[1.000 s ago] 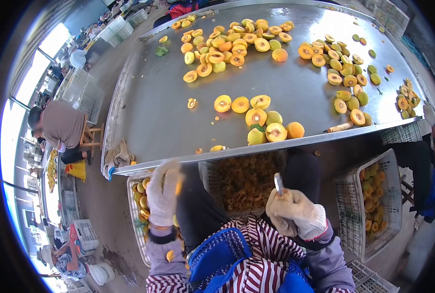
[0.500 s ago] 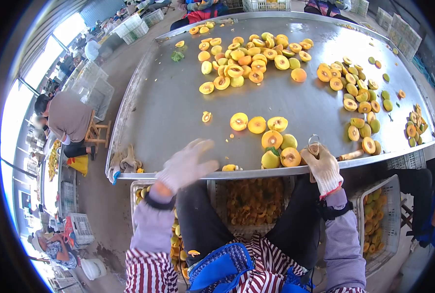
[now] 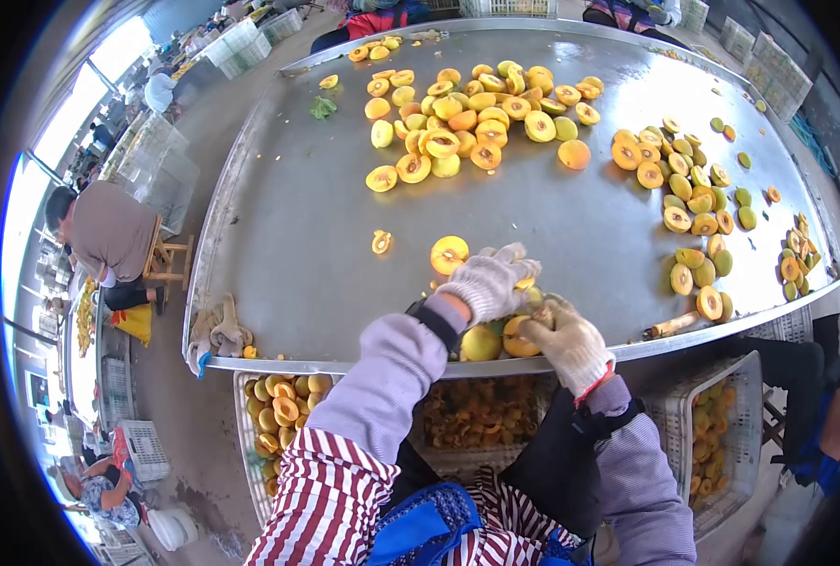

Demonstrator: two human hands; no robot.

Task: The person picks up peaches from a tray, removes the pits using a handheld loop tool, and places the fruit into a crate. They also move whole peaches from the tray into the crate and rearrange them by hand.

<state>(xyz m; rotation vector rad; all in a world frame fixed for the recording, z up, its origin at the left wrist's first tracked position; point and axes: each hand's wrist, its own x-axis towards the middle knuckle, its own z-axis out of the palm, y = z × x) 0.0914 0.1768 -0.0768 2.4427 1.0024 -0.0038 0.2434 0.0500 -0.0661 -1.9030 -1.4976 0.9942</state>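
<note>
Left hand (image 3: 488,281): rose from over the crate (image 3: 283,401) below the table (image 3: 297,236)'s near edge, crossed that edge spread open, and ended curled on the fruit pile (image 3: 481,344) just inside it.
Right hand (image 3: 568,344): came up from below the table's near edge, where it had held a blade upright, to the same pile, touching an orange fruit (image 3: 517,338); the blade no longer showed.
Fruit pile: went from uncovered to half hidden under both hands.

Long steel surface (image 3: 288,226), glare at the far end. Grey concrete floor (image 3: 189,415). Bright windows (image 3: 25,212) along the left wall (blown out). White crates (image 3: 142,443) scattered, wooden stool (image 3: 167,257) nearby.
</note>
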